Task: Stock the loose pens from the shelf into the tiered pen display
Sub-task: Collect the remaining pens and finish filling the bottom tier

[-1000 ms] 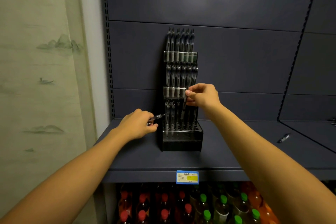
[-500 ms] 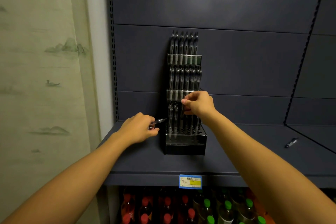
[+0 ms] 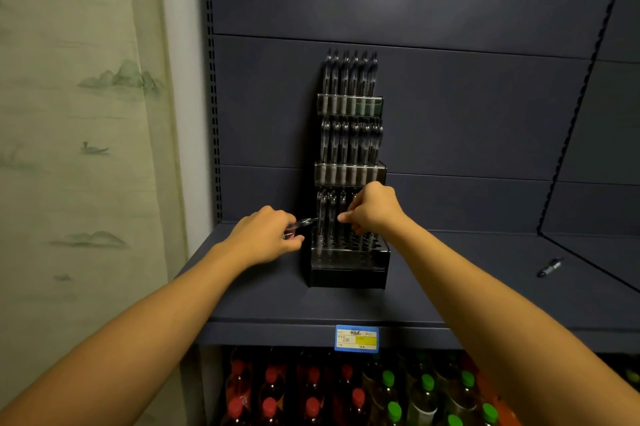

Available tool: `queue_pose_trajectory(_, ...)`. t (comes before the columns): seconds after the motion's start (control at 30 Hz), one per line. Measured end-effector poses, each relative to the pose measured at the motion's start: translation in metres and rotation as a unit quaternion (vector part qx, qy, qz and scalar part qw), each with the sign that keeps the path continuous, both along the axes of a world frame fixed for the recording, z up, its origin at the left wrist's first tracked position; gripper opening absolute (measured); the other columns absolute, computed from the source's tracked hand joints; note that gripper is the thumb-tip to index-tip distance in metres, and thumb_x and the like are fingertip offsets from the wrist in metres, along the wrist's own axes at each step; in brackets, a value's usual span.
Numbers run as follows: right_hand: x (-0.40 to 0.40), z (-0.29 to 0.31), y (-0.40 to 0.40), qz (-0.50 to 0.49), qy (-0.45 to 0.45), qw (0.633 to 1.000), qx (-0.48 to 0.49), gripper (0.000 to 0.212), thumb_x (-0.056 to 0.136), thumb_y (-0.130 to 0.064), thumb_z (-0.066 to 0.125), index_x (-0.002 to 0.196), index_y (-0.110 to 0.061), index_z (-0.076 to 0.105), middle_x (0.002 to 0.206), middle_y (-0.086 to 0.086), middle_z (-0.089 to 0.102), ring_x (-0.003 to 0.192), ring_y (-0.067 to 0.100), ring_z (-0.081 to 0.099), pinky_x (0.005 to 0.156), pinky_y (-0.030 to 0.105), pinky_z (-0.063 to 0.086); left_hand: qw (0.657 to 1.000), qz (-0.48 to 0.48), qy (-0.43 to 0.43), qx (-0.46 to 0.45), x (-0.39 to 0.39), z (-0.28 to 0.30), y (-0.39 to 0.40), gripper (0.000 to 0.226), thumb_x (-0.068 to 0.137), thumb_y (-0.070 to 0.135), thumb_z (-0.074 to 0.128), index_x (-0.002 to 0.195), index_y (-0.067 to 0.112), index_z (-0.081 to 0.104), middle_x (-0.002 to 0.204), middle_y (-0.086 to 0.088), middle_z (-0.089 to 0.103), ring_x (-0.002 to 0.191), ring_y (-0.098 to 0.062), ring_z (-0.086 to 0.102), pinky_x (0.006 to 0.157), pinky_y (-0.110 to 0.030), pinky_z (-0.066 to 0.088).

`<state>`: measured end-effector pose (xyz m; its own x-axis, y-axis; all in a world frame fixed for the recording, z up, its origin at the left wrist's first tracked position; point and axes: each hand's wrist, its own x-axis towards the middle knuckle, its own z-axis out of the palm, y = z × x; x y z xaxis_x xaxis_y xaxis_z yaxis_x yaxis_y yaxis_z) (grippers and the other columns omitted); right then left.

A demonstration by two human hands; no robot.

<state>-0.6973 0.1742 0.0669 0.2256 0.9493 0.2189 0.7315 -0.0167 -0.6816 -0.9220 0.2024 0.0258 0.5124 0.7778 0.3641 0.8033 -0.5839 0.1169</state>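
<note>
Clear-barrelled pen (image 3: pixel 341 218) pinched by my right hand (image 3: pixel 372 209) over the pen display (image 3: pixel 348 266) bottom tier; left hand (image 3: pixel 268 235) grips spare pens (image 3: pixel 299 225).

The right hand (image 3: pixel 372 209) hides the pen it pinches; price tag (image 3: pixel 356 338) print is too small; bottles (image 3: pixel 388 394) are cut off below.

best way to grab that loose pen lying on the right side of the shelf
Pinch the loose pen across the middle of its barrel, coming down from above. It lies flat on the shelf, angled, with bare shelf around it, so both long sides look free for fingertips. The right hand is probably the nearer one.
</note>
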Motion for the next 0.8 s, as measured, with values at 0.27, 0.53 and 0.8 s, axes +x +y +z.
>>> queue_pose_trajectory(0.27,-0.006,-0.008,-0.017,0.068,0.037,0.993,0.084,0.021,0.086,-0.030,0.081,0.088,-0.011,0.072,0.083,0.008,0.074,0.077,0.023,0.075,0.073,0.037,0.065,1.000,-0.008,-0.012,-0.008,0.013,0.003,-0.001,0.029,0.095,0.044,0.063,0.074,0.028,0.051,0.071,0.005,0.058,0.063,-0.012,0.055,0.051,-0.029,0.036)
queue_pose_trajectory(0.53,-0.012,-0.013,-0.028,0.182,0.096,0.979,-0.007,0.025,0.085,-0.020,0.082,0.103,-0.005,0.074,0.086,0.012,0.076,0.072,0.016,0.074,0.068,0.028,0.062,1.000,-0.018,-0.004,-0.008,0.029,0.006,-0.011,0.018,0.088,0.036,0.064,0.078,0.024,0.055,0.073,0.003,0.055,0.065,-0.018,0.055,0.054,-0.031,0.040)
queue_pose_trajectory(0.8,-0.010,-0.015,-0.034,0.173,0.166,0.971,0.002,0.017,0.088,-0.015,0.078,0.098,-0.001,0.075,0.088,0.017,0.076,0.076,0.022,0.074,0.070,0.031,0.061,1.000,-0.024,-0.012,-0.009,0.031,0.008,-0.018,0.023,0.090,0.038,0.062,0.075,0.022,0.055,0.070,0.003,0.056,0.061,-0.017,0.053,0.053,-0.030,0.037)
